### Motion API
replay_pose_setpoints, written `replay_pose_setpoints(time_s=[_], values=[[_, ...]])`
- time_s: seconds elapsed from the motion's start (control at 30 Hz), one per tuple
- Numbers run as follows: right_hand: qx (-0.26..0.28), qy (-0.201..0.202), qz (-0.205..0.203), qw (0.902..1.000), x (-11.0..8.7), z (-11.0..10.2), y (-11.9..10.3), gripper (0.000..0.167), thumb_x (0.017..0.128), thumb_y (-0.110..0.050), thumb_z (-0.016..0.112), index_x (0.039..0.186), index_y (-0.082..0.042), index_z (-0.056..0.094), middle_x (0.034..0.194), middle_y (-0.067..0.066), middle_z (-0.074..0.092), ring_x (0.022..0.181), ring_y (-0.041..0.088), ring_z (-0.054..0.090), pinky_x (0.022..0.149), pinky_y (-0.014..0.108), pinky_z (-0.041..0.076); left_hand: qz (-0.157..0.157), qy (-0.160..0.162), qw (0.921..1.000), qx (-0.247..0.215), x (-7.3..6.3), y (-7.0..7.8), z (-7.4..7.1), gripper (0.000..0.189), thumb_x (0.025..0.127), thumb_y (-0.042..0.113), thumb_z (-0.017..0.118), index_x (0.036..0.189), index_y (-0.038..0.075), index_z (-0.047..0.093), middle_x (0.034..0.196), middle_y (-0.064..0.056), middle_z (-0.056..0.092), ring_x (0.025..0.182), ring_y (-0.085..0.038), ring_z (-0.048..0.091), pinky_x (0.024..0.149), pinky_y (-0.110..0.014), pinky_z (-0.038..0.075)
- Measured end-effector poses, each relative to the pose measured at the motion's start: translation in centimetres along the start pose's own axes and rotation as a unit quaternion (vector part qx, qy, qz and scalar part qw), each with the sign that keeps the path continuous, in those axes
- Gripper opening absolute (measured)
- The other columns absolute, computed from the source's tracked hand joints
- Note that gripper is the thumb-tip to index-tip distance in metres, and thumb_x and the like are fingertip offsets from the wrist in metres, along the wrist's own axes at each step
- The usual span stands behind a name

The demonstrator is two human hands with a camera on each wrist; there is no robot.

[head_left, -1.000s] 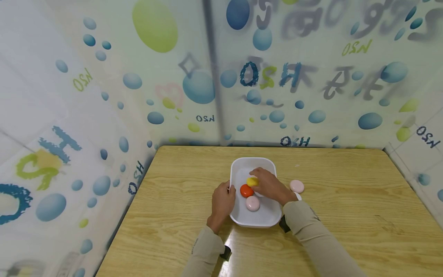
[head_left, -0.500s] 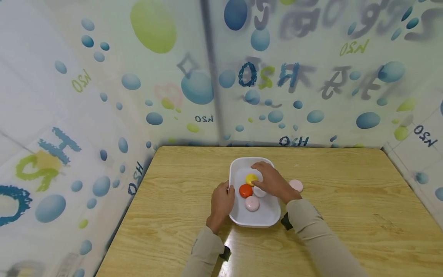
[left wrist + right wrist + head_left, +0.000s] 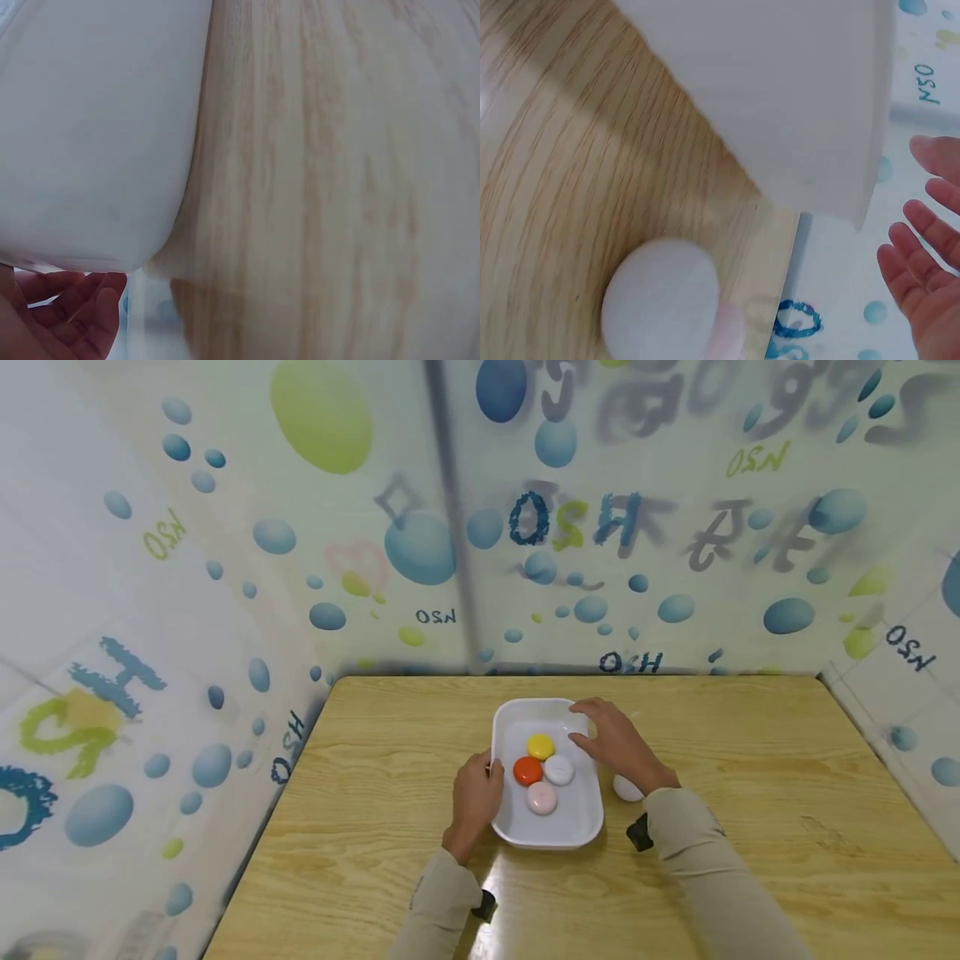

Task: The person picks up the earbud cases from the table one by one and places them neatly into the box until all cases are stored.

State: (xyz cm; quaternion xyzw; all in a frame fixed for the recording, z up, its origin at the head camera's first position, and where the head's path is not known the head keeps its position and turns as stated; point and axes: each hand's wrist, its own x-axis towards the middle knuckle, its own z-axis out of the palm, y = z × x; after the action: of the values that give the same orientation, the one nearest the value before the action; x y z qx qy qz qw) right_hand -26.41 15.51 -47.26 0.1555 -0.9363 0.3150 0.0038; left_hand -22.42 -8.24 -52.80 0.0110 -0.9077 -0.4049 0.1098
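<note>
In the head view, my left hand [image 3: 477, 797] grips the left rim of a white plastic tray [image 3: 547, 842]. The left wrist view has its curled fingers [image 3: 105, 315] at the tray's edge. Four round, smooth discs lie flat inside: a yellow disc [image 3: 541, 747], a red-orange disc [image 3: 527, 770], a white disc [image 3: 558, 769] and a pale pink disc [image 3: 542, 797]. Over the tray's far right rim hovers my right hand [image 3: 617, 745], fingers spread and holding nothing. A white disc [image 3: 660, 300] and a pink disc [image 3: 726, 334] sit outside the tray, below the right wrist.
The wooden table [image 3: 720, 860] extends on both sides of the tray. A wall covering [image 3: 675, 527] printed with blue and green spots and lettering stands behind the table's back edge and along its left and right sides.
My right hand has let go of the yellow disc, which now lies in the tray, and moved right toward the rim. My left hand keeps its grip on the tray.
</note>
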Motion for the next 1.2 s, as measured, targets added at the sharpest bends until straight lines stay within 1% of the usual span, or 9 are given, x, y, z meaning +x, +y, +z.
replay_pose_setpoints(time_s=[0.2, 0.43, 0.6, 0.7, 0.87, 0.93, 1.07, 1.2], values=[[0.002, 0.007, -0.001, 1.0, -0.7, -0.6, 2.0, 0.046, 0.093, -0.015, 0.068, 0.135, 0.0, 0.056, 0.14, 0.022, 0.051, 0.131, 0.043, 0.045, 0.106, 0.059, 0.037, 0.008, 0.003, 1.0, -0.005, 0.0, 0.0, 0.0, 0.023, 0.094, 0.012, 0.056, 0.107, 0.003, 0.073, 0.08, -0.009, 0.062, 0.068, -0.019, 0.056, 0.059, -0.033, 0.046], [0.006, -0.008, 0.001, 0.9999, -2.1, -1.5, 4.8, 0.046, 0.094, -0.007, 0.065, 0.137, 0.003, 0.053, 0.139, 0.025, 0.051, 0.129, 0.046, 0.046, 0.103, 0.06, 0.039, 0.001, -0.004, 1.0, -0.008, 0.0, 0.0, 0.0, 0.026, 0.095, 0.013, 0.056, 0.111, 0.002, 0.073, 0.083, -0.01, 0.064, 0.071, -0.02, 0.059, 0.061, -0.033, 0.048], [0.025, -0.03, 0.023, 0.999, -3.0, -2.3, 6.3, 0.047, 0.095, -0.007, 0.062, 0.138, 0.005, 0.05, 0.141, 0.028, 0.048, 0.13, 0.047, 0.044, 0.1, 0.06, 0.043, -0.005, -0.006, 0.9999, -0.007, 0.1, 0.0, 0.1, 0.026, 0.095, 0.014, 0.057, 0.113, 0.003, 0.073, 0.084, -0.011, 0.065, 0.072, -0.021, 0.061, 0.062, -0.034, 0.05], [0.04, -0.037, 0.034, 0.9979, -3.6, -2.6, 7.3, 0.048, 0.095, -0.006, 0.062, 0.139, 0.005, 0.049, 0.143, 0.028, 0.046, 0.132, 0.048, 0.042, 0.1, 0.06, 0.043, -0.005, -0.004, 0.9999, -0.008, 0.1, -0.1, 0.1, 0.026, 0.095, 0.014, 0.057, 0.113, 0.002, 0.073, 0.084, -0.011, 0.065, 0.072, -0.021, 0.061, 0.062, -0.034, 0.05], [0.059, -0.041, 0.021, 0.9972, -4.4, -3.0, 8.3, 0.05, 0.093, -0.004, 0.064, 0.138, 0.008, 0.048, 0.141, 0.031, 0.046, 0.13, 0.05, 0.043, 0.099, 0.062, 0.042, -0.003, 0.0, 1.0, -0.009, 0.1, -0.1, 0.1, 0.027, 0.095, 0.014, 0.056, 0.113, 0.002, 0.072, 0.084, -0.011, 0.065, 0.072, -0.021, 0.06, 0.062, -0.034, 0.049], [0.057, -0.043, 0.019, 0.9973, -4.6, -3.0, 8.6, 0.05, 0.092, -0.004, 0.065, 0.138, 0.008, 0.048, 0.14, 0.031, 0.047, 0.127, 0.051, 0.045, 0.098, 0.062, 0.043, -0.003, 0.001, 1.0, -0.008, 0.1, -0.1, 0.1, 0.027, 0.095, 0.014, 0.056, 0.113, 0.003, 0.073, 0.084, -0.011, 0.065, 0.072, -0.021, 0.06, 0.062, -0.034, 0.049], [0.057, -0.059, 0.026, 0.9963, -4.8, -2.7, 9.2, 0.051, 0.091, -0.004, 0.067, 0.137, 0.01, 0.049, 0.139, 0.032, 0.048, 0.125, 0.052, 0.047, 0.098, 0.061, 0.044, -0.004, -0.001, 1.0, -0.008, 0.1, -0.2, 0.2, 0.028, 0.095, 0.014, 0.056, 0.115, 0.003, 0.072, 0.085, -0.011, 0.066, 0.072, -0.02, 0.06, 0.062, -0.033, 0.049], [0.064, -0.077, 0.035, 0.9944, -4.9, -2.2, 9.6, 0.051, 0.09, -0.001, 0.066, 0.137, 0.011, 0.048, 0.138, 0.034, 0.048, 0.123, 0.051, 0.05, 0.096, 0.058, 0.046, -0.008, -0.008, 0.9999, -0.012, 0.0, -0.1, 0.1, 0.029, 0.096, 0.014, 0.056, 0.117, 0.002, 0.071, 0.086, -0.011, 0.066, 0.072, -0.02, 0.06, 0.062, -0.033, 0.049]])
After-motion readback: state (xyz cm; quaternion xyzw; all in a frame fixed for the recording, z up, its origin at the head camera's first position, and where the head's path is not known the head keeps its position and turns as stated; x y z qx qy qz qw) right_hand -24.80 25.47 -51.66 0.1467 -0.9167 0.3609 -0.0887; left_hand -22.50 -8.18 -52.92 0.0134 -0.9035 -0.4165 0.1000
